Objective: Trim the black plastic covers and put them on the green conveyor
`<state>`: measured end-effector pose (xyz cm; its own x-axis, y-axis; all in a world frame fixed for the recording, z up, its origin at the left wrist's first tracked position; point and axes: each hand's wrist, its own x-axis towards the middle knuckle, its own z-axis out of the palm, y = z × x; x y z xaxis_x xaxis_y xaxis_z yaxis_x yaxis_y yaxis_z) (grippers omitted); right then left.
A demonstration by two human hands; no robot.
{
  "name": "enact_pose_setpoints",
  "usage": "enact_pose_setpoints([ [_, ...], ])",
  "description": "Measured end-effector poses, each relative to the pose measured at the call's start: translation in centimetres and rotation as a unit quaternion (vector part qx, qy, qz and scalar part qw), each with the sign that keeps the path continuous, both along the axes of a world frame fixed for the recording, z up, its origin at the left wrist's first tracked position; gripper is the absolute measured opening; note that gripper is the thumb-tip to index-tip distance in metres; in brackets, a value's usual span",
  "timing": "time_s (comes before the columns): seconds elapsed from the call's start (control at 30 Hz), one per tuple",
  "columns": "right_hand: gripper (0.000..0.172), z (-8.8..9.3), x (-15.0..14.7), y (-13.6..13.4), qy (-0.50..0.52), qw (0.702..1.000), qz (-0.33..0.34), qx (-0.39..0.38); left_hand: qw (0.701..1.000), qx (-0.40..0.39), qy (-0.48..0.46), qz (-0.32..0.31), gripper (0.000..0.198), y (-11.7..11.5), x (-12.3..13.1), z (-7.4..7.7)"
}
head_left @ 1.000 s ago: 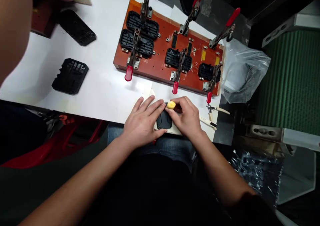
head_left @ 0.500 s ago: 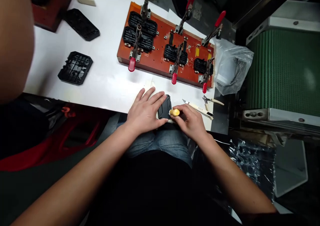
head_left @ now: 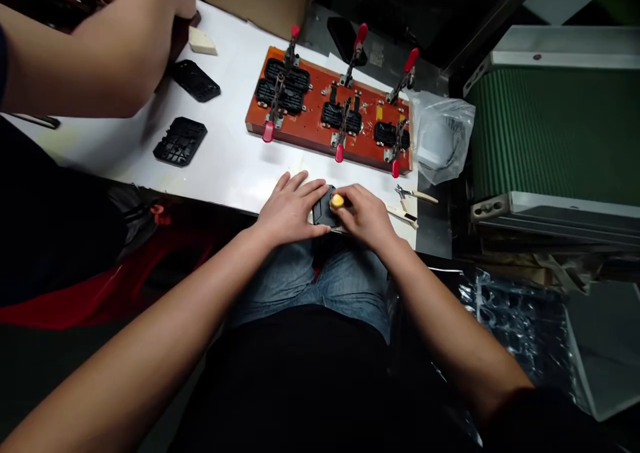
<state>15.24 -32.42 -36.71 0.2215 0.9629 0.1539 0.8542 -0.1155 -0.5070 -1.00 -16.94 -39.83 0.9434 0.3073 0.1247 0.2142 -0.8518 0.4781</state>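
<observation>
My left hand (head_left: 289, 213) lies flat with fingers spread at the left edge of a small black plastic panel (head_left: 321, 209), its thumb and fingertips touching the panel. My right hand (head_left: 369, 218) pinches a small tool with a rounded yellow end (head_left: 337, 201) over the panel's right side. The tool's working tip is hidden, so I cannot tell its kind. The panel rests at the table's front edge. To the right of my right hand lie a pale-handled knife (head_left: 407, 218), its blade end hidden, and a pair of side cutters (head_left: 423, 195).
An orange-red fixture board (head_left: 313, 121) with several red-handled toggle clamps holds black parts. Loose black plates (head_left: 180, 141) lie at left, near a co-worker's arm (head_left: 110, 59). At right are a plastic bag (head_left: 443, 136) and a green conveyor belt (head_left: 560, 133).
My right hand and the yellow-ended tool have shifted left and up across the panel. My left hand stays on it. The co-worker's arm has reached further in; the view has shifted.
</observation>
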Motion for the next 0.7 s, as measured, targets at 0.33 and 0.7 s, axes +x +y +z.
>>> enact_pose_setpoints([
  [0.33, 0.056, 6.4, 8.5, 2.7, -0.001, 0.996, -0.024, -0.088, 0.998, 0.05, 0.042, -0.012, 0.086, 0.2, 0.3, 1.6],
  [0.7, 0.022, 6.7, 15.5, 12.0, 0.005, 0.98, -0.197, -0.017, 0.997, 0.044, 0.058, -0.025, 0.089, 1.1, 1.0, 1.8],
])
